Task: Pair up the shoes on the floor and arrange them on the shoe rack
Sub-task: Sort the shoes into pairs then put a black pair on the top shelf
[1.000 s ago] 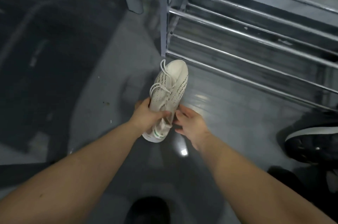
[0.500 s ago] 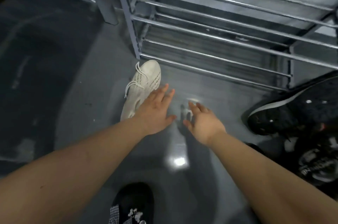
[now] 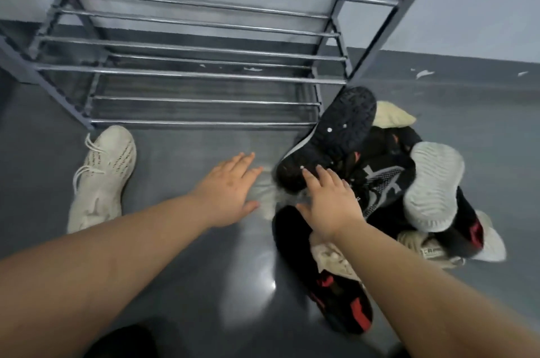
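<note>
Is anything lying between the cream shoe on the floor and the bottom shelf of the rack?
Nothing visible. The cream shoe lies alone, its toe near the shoe rack's front left corner. Both open hands are off it.

Glossy grey floor meets a pale wall, paint flecks alongside.

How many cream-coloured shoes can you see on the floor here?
3 at least. One cream shoe lies alone by the shoe rack corner; another sits under the right forearm; a third pokes out at the pile's right. More may be buried.
</note>
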Motion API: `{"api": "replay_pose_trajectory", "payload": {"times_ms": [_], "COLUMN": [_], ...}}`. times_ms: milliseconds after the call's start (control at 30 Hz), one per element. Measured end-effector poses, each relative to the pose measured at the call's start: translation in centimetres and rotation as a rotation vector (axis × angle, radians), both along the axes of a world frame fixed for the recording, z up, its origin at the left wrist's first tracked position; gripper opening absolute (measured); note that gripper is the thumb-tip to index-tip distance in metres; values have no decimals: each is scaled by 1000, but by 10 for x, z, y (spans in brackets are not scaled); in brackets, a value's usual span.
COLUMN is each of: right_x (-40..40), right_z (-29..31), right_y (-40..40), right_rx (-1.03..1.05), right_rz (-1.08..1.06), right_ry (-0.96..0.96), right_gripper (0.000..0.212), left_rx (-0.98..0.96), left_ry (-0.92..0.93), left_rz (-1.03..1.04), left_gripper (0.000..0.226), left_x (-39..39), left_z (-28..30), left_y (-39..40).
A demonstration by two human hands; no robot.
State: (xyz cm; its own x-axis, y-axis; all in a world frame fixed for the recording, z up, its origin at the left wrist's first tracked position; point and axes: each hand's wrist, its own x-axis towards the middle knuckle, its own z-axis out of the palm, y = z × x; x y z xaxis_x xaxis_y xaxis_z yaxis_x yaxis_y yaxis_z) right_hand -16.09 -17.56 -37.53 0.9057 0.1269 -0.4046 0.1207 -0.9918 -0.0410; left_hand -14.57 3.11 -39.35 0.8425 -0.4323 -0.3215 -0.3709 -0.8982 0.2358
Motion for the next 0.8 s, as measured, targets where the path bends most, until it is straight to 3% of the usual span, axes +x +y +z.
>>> {"api": "replay_pose_trajectory", "payload": {"times_ms": [133,267,400,600,700,800], "right_x": [1,-6,-20,-41,-48,-48], "right_z": [0,-5,-12,-22,-31,-38], "right_y": [-43,-71,-88,-99,-94,-91], "right_rx": [-55,82,246,343,431,623], "right_rz": [-77,-296,-370,-406,-599,-862], "right_ry": [-79,-24,-20,-239,-311,-224], "right_gripper": [70,81,85,86,98,114], "left_rx": [-74,-207,-446,-777,-849,-949], "left_ry": [138,317,514,732,781,850], "left_rz": [4,59,250,495,553,623], "left_gripper": [74,74,68,54,52,50], "left_x": [8,2,-10,-18,-20,-22], "left_z": [-1,-9,-21,-32,-32,-28], "left_y": [-43,-81,-113,-139,-141,-143]}}
